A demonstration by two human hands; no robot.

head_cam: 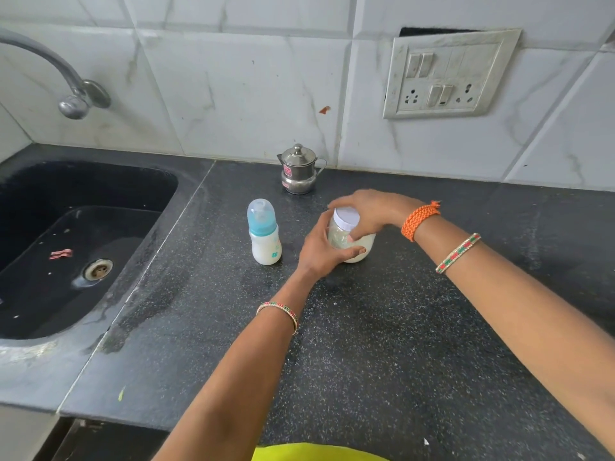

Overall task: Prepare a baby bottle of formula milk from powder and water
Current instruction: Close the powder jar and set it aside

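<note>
A small steel pot (298, 170) with a knobbed lid was seen at the back of the bench (382, 327), against the tiled wall (249, 88), behind the other items and apart from them. A dark sink (43, 294) was set into the bench at left, with a drain (98, 269) and a red scrap (61, 254) in the basin; a curved tap (63, 81) was mounted above it. A grimy switch panel (449, 74) with sockets was fixed to the wall at upper right. The bench was dark speckled stone, with dull smears near the sink edge. Bangles were worn on both wrists and an orange thread band (420, 220) on the right wrist. A yellow-green cloth edge was visible at the bottom. The baby bottle (264, 232) stood upright at bench centre, just left of the jar (349, 237) and apart from it; a clear cap was seen over a teal collar, and white liquid filled the lower body. The jar, clear with a white lid and pale powder low inside, was partly hidden by both hands. The left hand (324, 251) was wrapped round the jar body, thumb across the front. The right hand (366, 211) was curled over the lid from behind, fingers gripping the top part of the jar.
</note>
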